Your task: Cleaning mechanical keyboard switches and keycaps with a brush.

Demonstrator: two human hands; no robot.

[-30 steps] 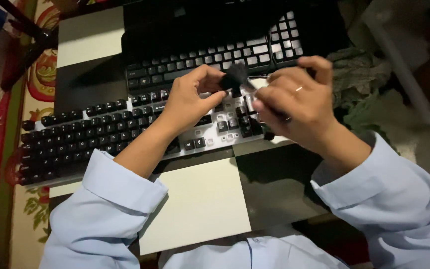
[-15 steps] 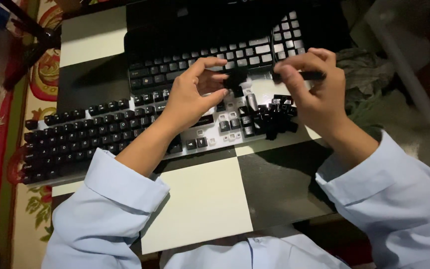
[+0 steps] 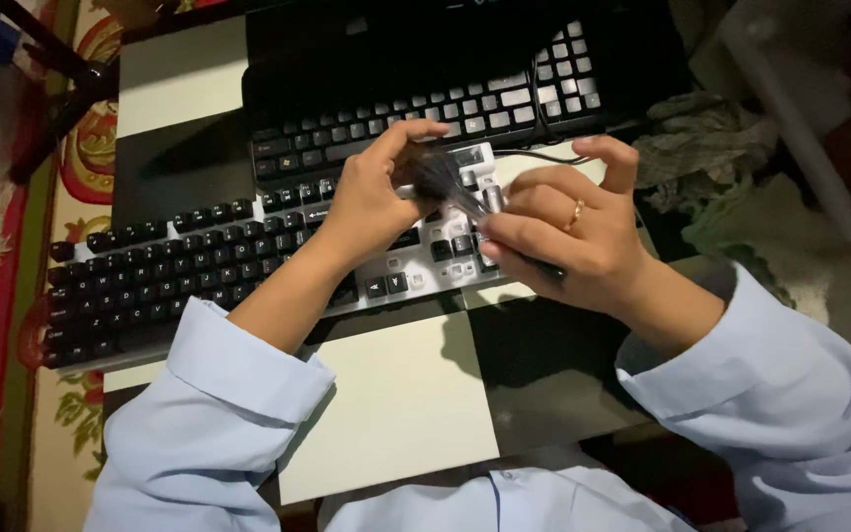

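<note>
Over a black-keyed keyboard point(image 3: 199, 266) on the checkered table point(image 3: 396, 394), the right hand point(image 3: 568, 236) grips a dark brush point(image 3: 445, 182); the left hand point(image 3: 376, 197) pinches its bristles. A second keyboard point(image 3: 425, 108) and crumpled cloth point(image 3: 701, 138) lie behind.

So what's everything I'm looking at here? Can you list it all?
keyboards: two; the near one has black keys on a silver base and lies across the table, the far one is black and lies behind it
brush: one, dark bristles with a metal collar, held above the near keyboard's right end
table: one, black and cream squares, under the keyboards
cloth: one, grey-green, crumpled at the right of the keyboards
cable: one, black, between the keyboards
rug: one, red and cream pattern, left of the table
ring: one, gold, on a right finger
sleeves: two, pale blue
hands: two; the left pinches the bristles, the right holds the handle
</note>
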